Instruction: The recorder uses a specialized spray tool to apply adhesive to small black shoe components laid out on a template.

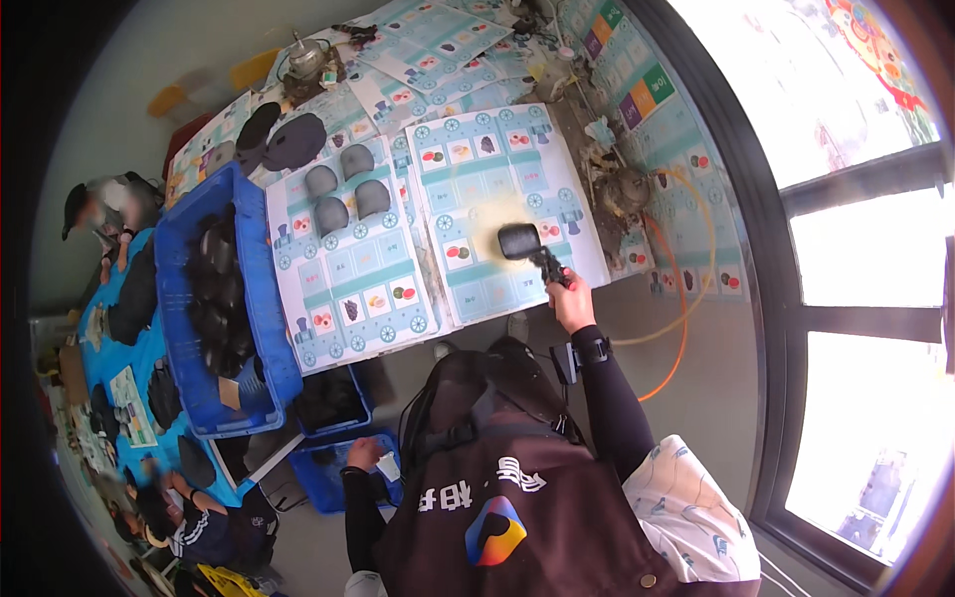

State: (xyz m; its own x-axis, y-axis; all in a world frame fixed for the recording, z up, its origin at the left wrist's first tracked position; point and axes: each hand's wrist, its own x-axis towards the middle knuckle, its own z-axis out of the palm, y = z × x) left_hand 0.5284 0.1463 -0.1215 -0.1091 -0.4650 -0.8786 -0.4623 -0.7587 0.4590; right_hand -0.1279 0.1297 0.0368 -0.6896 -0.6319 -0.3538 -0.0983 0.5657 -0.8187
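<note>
A table [468, 298] covered with printed paper sheets is taken as landmark. At its left edge a large blue crate [261, 298] of dark pieces is seen. On the table's left sheet four grey moulded pads [344, 187] are laid (two rows). Above the table's right sheet a black spray gun [525, 244] is gripped by the right hand [572, 303], fingers wrapped on its handle. Below the table, a small white item [388, 468] is touched by the left hand [362, 454]; finger state cannot be told.
</note>
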